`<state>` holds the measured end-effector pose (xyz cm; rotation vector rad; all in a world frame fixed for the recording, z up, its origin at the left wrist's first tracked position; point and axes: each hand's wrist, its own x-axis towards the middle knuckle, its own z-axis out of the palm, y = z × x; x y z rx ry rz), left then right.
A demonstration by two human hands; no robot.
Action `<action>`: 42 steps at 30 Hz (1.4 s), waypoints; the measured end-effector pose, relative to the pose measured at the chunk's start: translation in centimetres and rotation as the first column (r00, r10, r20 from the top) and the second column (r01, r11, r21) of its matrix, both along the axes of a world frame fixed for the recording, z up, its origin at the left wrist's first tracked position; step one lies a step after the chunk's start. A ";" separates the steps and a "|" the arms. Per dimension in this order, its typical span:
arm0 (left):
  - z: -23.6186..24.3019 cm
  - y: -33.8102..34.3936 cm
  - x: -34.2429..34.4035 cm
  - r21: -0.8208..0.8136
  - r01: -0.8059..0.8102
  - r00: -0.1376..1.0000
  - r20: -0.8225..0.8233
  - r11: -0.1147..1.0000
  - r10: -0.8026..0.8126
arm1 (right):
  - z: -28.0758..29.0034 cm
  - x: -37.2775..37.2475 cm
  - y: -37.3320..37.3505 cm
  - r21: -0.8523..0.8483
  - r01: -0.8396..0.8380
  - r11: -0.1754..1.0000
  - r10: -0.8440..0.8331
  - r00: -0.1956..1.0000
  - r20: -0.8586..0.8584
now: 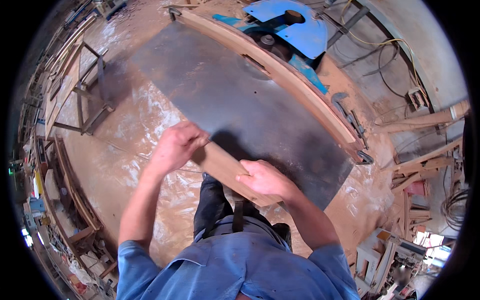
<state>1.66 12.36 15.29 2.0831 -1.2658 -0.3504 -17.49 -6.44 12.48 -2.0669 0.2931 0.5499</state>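
Wooden board (220,164), double-gripped lol
Left hand (176,146) pinches its 10 o'clock end, right hand (267,179) grips near 4, dark tabletop (240,100) at 1.

Bare hands: two, one left hand (175,146), one right hand (265,178). Short blue sleeves (137,265): two. Flat wooden board (220,166): one. Dark metal-topped table (215,95): one. Long wooden fence (300,89): one. Metal clamps at fence ends: two, one upper-left clamp (173,14), one lower-right clamp (365,158). Large blue machine plate (307,30): one. Coil of cable (454,212) at far right: one. Loose lumber (425,164) at right: several pieces, overlapping, exact number unreadable.
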 end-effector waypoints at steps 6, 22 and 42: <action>-1.5 4.0 -2.0 0.028 -0.046 0.995 -0.085 0.999 0.048 | 0.0 1.4 -2.6 0.126 -0.266 0.956 0.282 0.950 -0.137; -4.8 0.5 -4.3 0.270 0.082 0.867 0.455 0.959 -0.202 | 0.0 10.8 -6.5 -0.483 -0.477 0.734 0.561 0.827 0.036; -16.1 -8.9 -7.2 0.118 -0.257 0.917 0.343 0.959 0.204 | -14.2 11.3 -9.6 -0.450 0.373 0.811 0.091 0.680 0.727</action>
